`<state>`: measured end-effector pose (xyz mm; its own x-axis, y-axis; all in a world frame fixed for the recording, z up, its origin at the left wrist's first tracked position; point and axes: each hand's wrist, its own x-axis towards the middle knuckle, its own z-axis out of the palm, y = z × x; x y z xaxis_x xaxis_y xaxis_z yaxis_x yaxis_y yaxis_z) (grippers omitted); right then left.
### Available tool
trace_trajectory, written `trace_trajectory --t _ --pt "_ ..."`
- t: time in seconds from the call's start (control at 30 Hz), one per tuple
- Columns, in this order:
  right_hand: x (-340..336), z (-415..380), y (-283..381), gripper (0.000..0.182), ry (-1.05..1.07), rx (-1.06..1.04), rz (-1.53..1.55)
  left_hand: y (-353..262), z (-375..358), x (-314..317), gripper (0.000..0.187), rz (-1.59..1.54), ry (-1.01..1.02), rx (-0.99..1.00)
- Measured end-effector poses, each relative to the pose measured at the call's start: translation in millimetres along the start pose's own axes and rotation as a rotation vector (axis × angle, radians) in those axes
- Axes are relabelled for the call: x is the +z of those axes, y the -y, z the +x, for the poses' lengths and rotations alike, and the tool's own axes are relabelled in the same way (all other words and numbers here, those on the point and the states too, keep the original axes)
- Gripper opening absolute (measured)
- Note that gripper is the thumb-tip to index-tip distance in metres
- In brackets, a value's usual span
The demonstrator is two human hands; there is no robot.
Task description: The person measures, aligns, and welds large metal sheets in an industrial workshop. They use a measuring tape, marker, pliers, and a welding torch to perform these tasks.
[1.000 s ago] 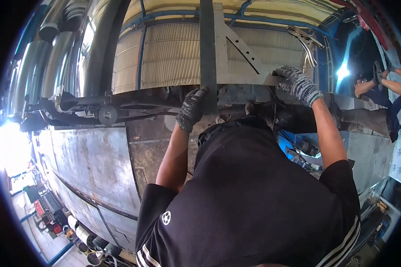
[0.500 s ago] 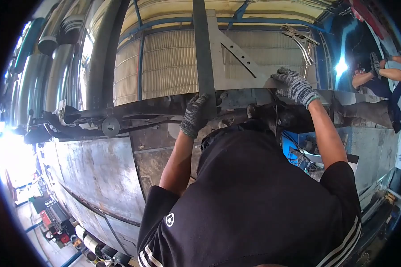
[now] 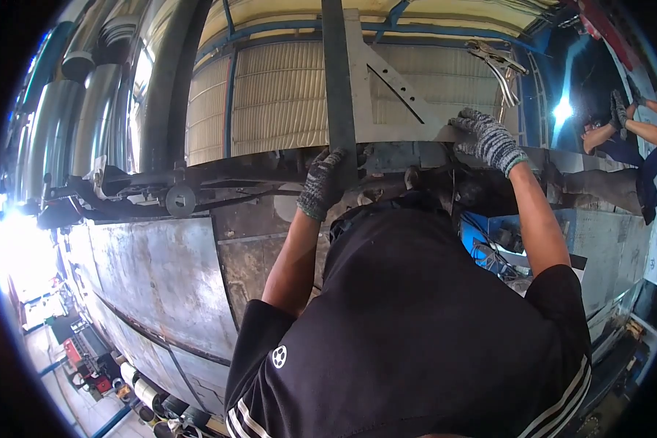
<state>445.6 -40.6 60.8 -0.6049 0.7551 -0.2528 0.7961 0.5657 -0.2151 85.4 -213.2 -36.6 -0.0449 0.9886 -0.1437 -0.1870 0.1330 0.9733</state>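
My left hand, in a grey knitted glove, is closed around the near end of a long dark flat metal bar. Against the bar's right side lies a large triangular metal set square with a slot and holes. The gloved fingers of my right hand grip the set square's right corner; the fingertips are partly hidden. Both tools rest on a shiny metal sheet that mirrors the roof. Beyond my right hand, locking pliers sit at the sheet's far right.
Shiny metal tubes stand at the left. Large grey metal sheets lie lower left. Cables spill from a blue box below my right arm. At the right edge are another person's forearms, near a bright light.
The view has shifted slightly, so the bar, set square and pliers appear a little further right. Both hands keep their places on the bar and the set square.
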Motion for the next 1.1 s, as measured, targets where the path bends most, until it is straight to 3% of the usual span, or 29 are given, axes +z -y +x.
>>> trace_trajectory --t 0.03,0.1,0.13,0.17,0.2,0.27,0.3,0.37,0.43,0.53,0.6,0.67,0.73,0.77,0.87,0.9,0.93,1.0,1.07,1.1 --pt "-4 2 1 0.061 0.008 0.002 -0.004 -1 0 -4 0.03 0.003 0.003 0.009" --pt "-7 9 -17 0.061 -0.038 0.014 0.081 -12 1 -16 0.035 0.897 0.207 0.183" --pt "-3 12 -37 0.061 -0.069 0.025 0.171 -14 0 -19 0.035 0.906 0.203 0.207" --pt "34 40 -113 0.055 -0.308 0.073 1.025 -19 9 -24 0.032 0.945 0.126 0.295" --pt "18 42 -122 0.055 -0.329 0.059 1.02 -13 3 -27 0.03 0.973 0.051 0.359" --pt "-20 44 -132 0.057 -0.399 0.435 -0.121 -3 -11 -33 0.026 1.02 -0.102 0.484" --pt "-27 50 -131 0.057 -0.42 0.432 -0.12 -3 -20 -37 0.026 1.026 -0.109 0.503" --pt "-43 65 -128 0.057 -0.046 0.674 -0.21 -8 -32 -43 0.045 0.407 -0.121 0.104" --pt "-1 67 -152 0.048 -0.425 0.49 -0.274 -30 -43 -34 0.038 -0.215 -0.297 -0.227" --pt "12 84 -173 0.043 -0.497 0.447 -0.181 -29 -67 -34 0.043 -0.233 -0.456 -0.126" --pt "5 88 -164 0.039 -0.418 0.629 0.018 -58 -83 -22 0.041 -0.102 -0.604 -0.04" --pt "24 109 -204 0.04 -0.479 0.484 -0.03 -86 -84 -14 0.039 -0.054 -0.629 0.013" --pt "10 114 -194 0.044 -0.547 0.405 0.047 -107 -81 2 0.038 -0.005 -0.65 0.046" --pt "-12 114 -172 0.057 -0.417 0.439 0.036 -121 -71 10 0.035 0.066 -0.646 0.105" --pt "5 110 -157 0.058 -0.408 0.419 -0.117 -147 -50 29 0.03 0.171 -0.666 0.169" --pt "3 118 -165 0.059 -0.247 0.46 -0.062 -146 -43 29 0.03 0.263 -0.618 0.236" --pt "6 128 -178 0.059 -0.237 0.463 -0.063 -146 -35 31 0.03 0.35 -0.567 0.298" --pt "36 144 -210 0.047 -0.341 0.396 0.015 -161 -26 50 0.03 0.397 -0.547 0.229" --pt "49 154 -230 0.041 -0.419 0.424 -0.011 -161 -15 60 0.03 0.194 -0.454 0.269" --pt "49 158 -242 0.038 -0.539 0.307 -0.059 -165 -9 65 0.03 0.191 -0.445 0.245"
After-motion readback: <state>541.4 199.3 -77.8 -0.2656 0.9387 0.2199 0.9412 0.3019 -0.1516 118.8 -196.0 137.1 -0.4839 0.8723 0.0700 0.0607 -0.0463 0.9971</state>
